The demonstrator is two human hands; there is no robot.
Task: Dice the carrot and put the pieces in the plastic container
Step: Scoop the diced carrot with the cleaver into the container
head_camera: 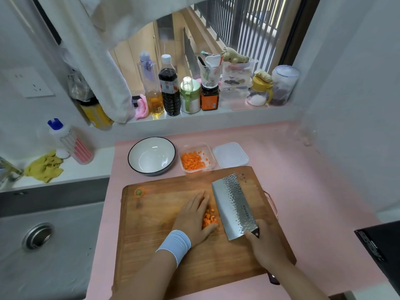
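right hand [266, 247] is clamped on cleaver [233, 206]; left hand [192, 217] is laid flat against dice [208, 219] on board [151, 224]. container [213, 161], far, is already part filled; this pile is judged left to move.

the cutting board [155, 234] lies on the counter [303, 180], right of the sink [43, 245]. behind the board's back edge, left to right: bowl [151, 155], plastic container [211, 152] with carrot pieces [192, 162] in it, lid [230, 154]. on the board: carrot stub [139, 192] near the back left corner; diced pile [209, 218] at centre, between the left hand [192, 217] and the cleaver [234, 206], whose handle the right hand [266, 247] grips.
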